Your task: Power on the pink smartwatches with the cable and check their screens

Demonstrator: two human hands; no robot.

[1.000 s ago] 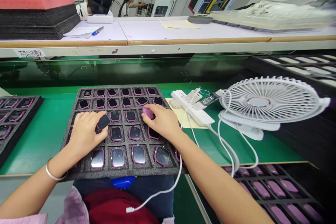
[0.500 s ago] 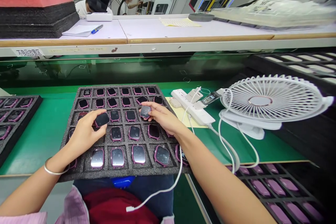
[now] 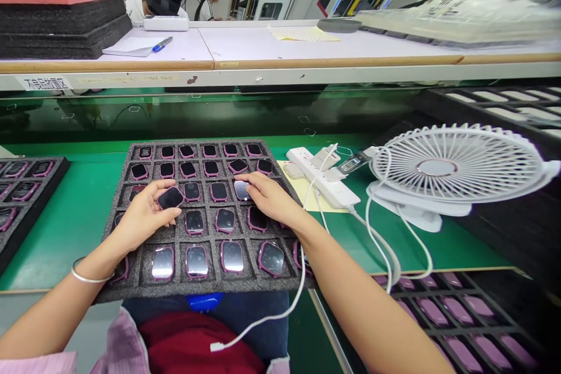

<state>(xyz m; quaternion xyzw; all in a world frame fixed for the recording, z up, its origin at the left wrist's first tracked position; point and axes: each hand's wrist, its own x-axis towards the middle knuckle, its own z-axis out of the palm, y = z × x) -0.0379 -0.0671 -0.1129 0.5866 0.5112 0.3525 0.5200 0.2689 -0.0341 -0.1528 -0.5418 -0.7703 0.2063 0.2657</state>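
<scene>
Left of centre in the frame, a dark grey foam tray [image 3: 144, 291] carries strapless smartwatches with purple rims, set in five rows; six show in the top row, six in the second and six in the bottom one, the outermost of these partly hidden, while the arms keep me from counting the two rows between. Over the tray's left side, the left hand [image 3: 142, 216] has one smartwatch [image 3: 170, 198] pinched between thumb and fingers, dark screen up and tilted. Right of it, the right hand [image 3: 272, 198] lays its fingers over the edge of a paler-screened smartwatch [image 3: 241, 189] in the third row; whether they grip it I cannot tell, as the thumb is hidden. Parts of at least five more watches fill a second tray [image 3: 35, 219] at the left edge. Right of centre sit one white power strip [image 3: 339, 194] and one white fan [image 3: 437, 168]; one white cable [image 3: 280, 317] hangs at bottom centre. Lower right, purple pieces [image 3: 462, 311] lie in rows. Along the shelf edge at upper left, a printed Chinese label [image 3: 47, 83] appears to read 不良品放置区; fainter writing beside it is illegible. Above it lies one blue pen [image 3: 162, 44].
</scene>
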